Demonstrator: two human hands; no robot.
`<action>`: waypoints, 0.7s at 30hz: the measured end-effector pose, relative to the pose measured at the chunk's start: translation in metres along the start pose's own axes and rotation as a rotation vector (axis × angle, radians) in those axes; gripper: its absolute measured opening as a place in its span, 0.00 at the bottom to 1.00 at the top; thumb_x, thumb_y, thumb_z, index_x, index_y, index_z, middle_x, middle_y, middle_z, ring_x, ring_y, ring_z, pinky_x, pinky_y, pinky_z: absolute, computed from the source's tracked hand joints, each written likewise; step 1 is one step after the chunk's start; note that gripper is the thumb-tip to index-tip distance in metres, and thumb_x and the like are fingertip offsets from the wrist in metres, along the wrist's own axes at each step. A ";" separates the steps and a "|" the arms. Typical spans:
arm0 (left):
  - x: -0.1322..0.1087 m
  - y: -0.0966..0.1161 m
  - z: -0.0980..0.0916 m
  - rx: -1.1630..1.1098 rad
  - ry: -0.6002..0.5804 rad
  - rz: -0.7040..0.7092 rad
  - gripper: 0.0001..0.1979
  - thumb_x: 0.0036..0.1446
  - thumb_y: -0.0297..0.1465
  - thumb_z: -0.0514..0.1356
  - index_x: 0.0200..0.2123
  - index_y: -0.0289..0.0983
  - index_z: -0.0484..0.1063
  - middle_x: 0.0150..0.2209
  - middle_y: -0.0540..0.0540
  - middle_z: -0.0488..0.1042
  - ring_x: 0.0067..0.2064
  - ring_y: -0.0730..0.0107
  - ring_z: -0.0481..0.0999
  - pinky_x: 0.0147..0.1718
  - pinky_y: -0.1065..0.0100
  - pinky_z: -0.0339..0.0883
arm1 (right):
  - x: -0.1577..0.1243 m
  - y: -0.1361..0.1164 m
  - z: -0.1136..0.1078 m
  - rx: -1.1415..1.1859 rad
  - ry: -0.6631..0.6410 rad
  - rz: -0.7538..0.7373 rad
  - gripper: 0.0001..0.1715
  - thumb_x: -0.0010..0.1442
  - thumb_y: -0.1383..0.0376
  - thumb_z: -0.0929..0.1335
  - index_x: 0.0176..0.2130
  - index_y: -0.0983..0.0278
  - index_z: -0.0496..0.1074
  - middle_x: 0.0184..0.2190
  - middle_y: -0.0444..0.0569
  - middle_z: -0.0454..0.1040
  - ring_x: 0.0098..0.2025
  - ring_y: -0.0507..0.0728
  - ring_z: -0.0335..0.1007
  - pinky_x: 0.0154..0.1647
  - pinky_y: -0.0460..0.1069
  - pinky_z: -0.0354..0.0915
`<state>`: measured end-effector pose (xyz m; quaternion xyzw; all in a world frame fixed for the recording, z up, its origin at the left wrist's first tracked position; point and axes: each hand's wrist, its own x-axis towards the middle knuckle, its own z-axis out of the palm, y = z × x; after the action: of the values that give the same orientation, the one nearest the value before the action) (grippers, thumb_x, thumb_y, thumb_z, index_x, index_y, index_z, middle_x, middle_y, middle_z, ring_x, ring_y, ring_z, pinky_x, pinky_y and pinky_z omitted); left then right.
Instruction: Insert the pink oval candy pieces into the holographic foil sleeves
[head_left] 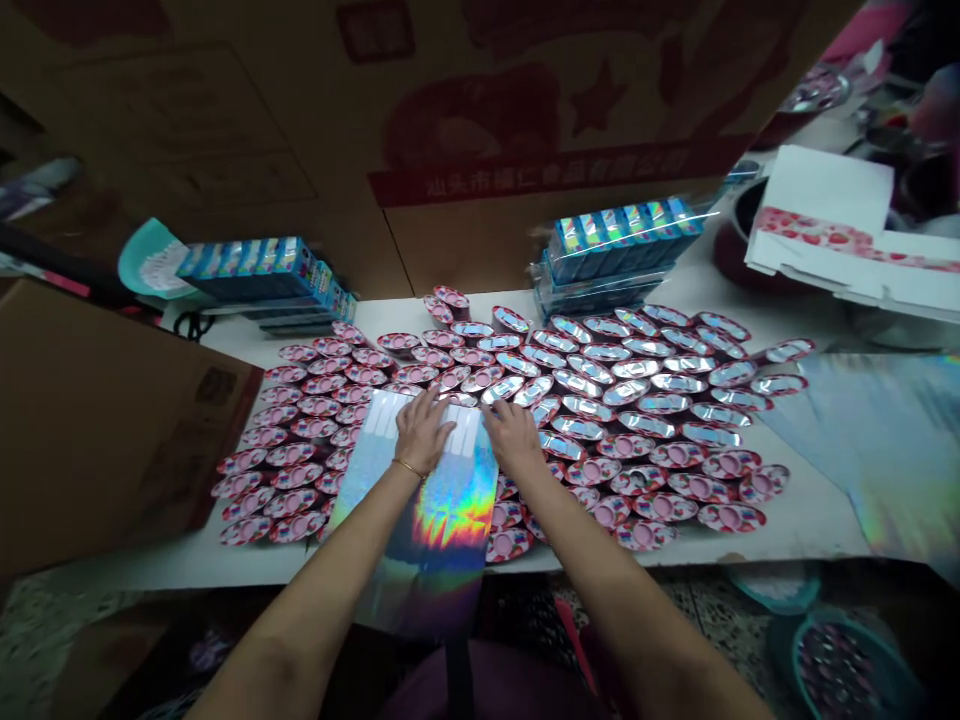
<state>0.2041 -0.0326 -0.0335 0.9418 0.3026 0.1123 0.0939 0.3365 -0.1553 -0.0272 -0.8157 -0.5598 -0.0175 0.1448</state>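
Observation:
A shiny holographic sticker sheet [450,505] lies over the front middle of the table, with pale strips across its far end. My left hand [421,432] rests on that end, fingers stretched forward and thumb apart. At the sheet's far right corner, my right hand [516,440] has its fingers bent together and seems to pinch the edge; the fingertips are partly hidden. Around both hands stand many small oval-topped containers [292,475] with pink and red patterned tops. Many tops on the right, such as on this container [604,352], look silvery and reflective.
Blue boxes in clear wrap stand at the back left [255,262] and back right [622,245]. Behind them rises a large cardboard carton [300,130]; another carton [112,420] flanks the left. More holographic sheets [892,450] lie right. A teal basin [847,665] sits below.

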 end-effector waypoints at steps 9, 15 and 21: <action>-0.003 0.004 -0.006 -0.055 0.041 -0.046 0.21 0.55 0.41 0.51 0.52 0.43 0.62 0.57 0.43 0.57 0.58 0.58 0.52 0.54 0.55 0.44 | -0.009 -0.002 0.001 0.173 0.107 0.157 0.14 0.58 0.63 0.62 0.44 0.63 0.68 0.44 0.51 0.67 0.45 0.58 0.57 0.45 0.51 0.52; 0.016 0.016 -0.004 -0.127 -0.070 0.019 0.21 0.46 0.46 0.58 0.43 0.45 0.69 0.53 0.44 0.60 0.54 0.55 0.55 0.50 0.55 0.47 | -0.006 0.008 -0.003 0.213 0.035 0.189 0.17 0.54 0.61 0.66 0.45 0.61 0.68 0.40 0.50 0.68 0.44 0.58 0.58 0.43 0.52 0.51; 0.035 0.027 -0.001 -0.203 -0.061 -0.026 0.07 0.48 0.38 0.59 0.27 0.41 0.71 0.45 0.49 0.66 0.51 0.60 0.59 0.48 0.57 0.47 | -0.004 0.013 0.006 0.163 0.089 0.148 0.09 0.56 0.62 0.64 0.39 0.58 0.70 0.34 0.46 0.69 0.39 0.56 0.57 0.40 0.51 0.50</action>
<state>0.2461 -0.0336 -0.0207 0.9265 0.2987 0.1125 0.1993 0.3464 -0.1614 -0.0363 -0.8387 -0.4908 0.0025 0.2362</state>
